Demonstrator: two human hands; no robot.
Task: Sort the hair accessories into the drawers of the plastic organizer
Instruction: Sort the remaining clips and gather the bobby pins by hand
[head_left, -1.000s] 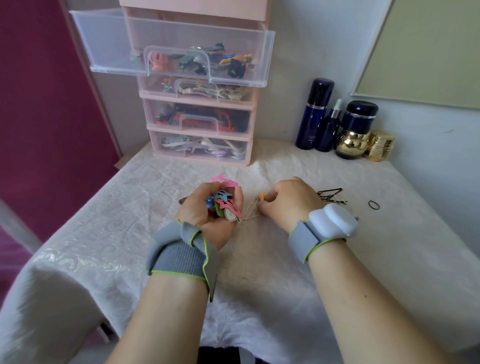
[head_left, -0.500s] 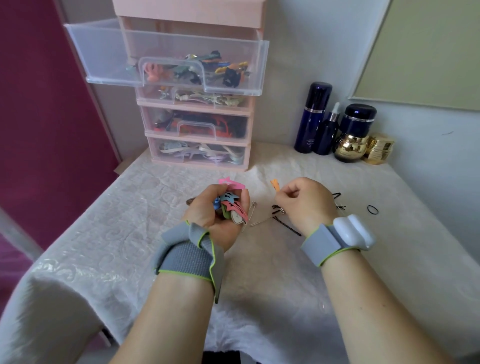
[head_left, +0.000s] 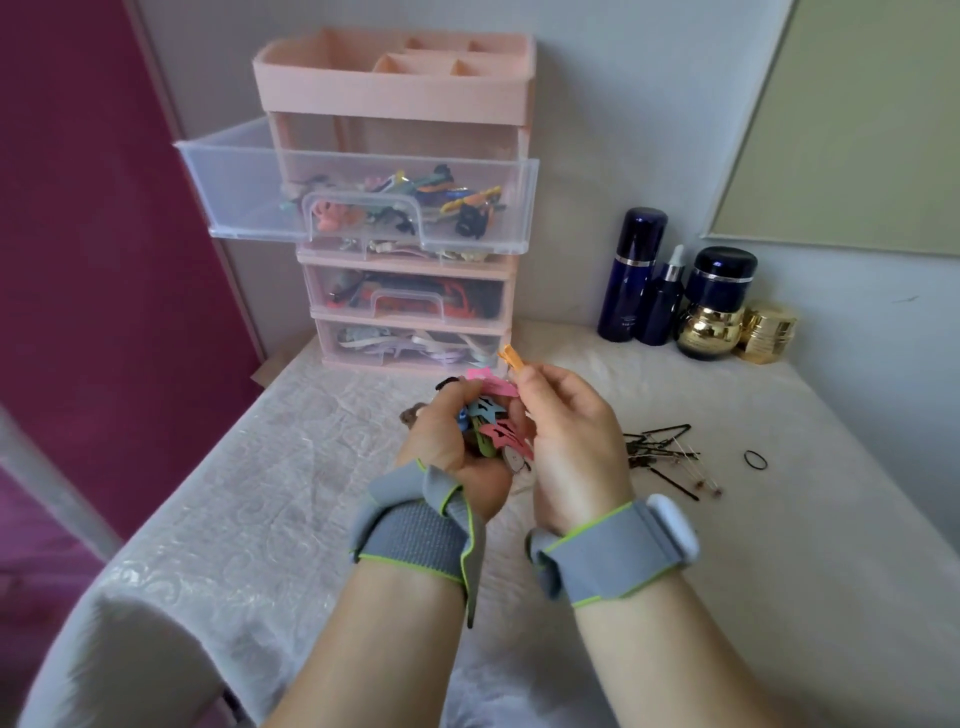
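My left hand grips a bunch of coloured hair clips, pink, blue and green, above the table. Beside it my right hand pinches a small orange clip, held up just above the bunch. The pink plastic organizer stands at the back of the table. Its top clear drawer is pulled out and holds several colourful clips. The three drawers below it are closed and filled. A pile of black bobby pins and a black hair tie lie on the table to the right.
Dark blue bottles and gold jars stand against the wall at the back right. A pale patterned cloth covers the table. A magenta panel rises on the left.
My right hand has lifted the orange clip off the table and brought it left, up to the bunch in my left hand. The view has tilted up, showing the organizer's top.
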